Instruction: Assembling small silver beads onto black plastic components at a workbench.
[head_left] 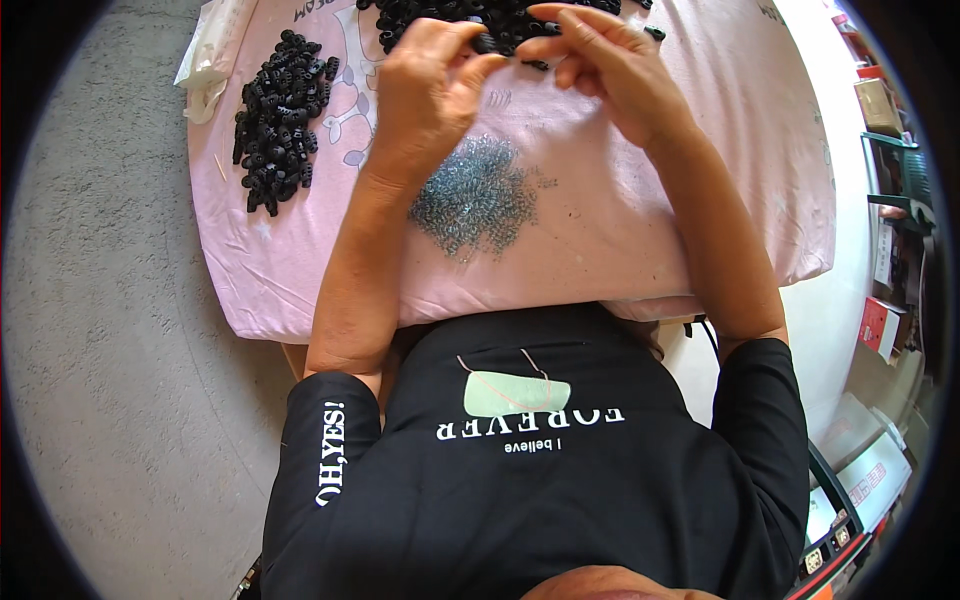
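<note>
My left hand (430, 95) is closed, pinching a small black plastic piece (484, 43) between thumb and fingertips; it looks like part of a cord lock. Close beside it on the right, my right hand (622, 75) has its thumb and fingers bent together; anything between them is too small to make out. Both hands are over the near edge of a heap of small black plastic parts (420, 12) at the far side of the table. Nearer to me, between my forearms, lies a loose spread of tiny metal springs (475, 200).
A second pile of black plastic pieces (285, 115) lies on the left of the pink tablecloth (620, 240). A whitish plastic bag (212, 50) hangs at the far left corner, and a thin stick (220, 167) lies near the left edge. Boxes (880, 325) stand along the right.
</note>
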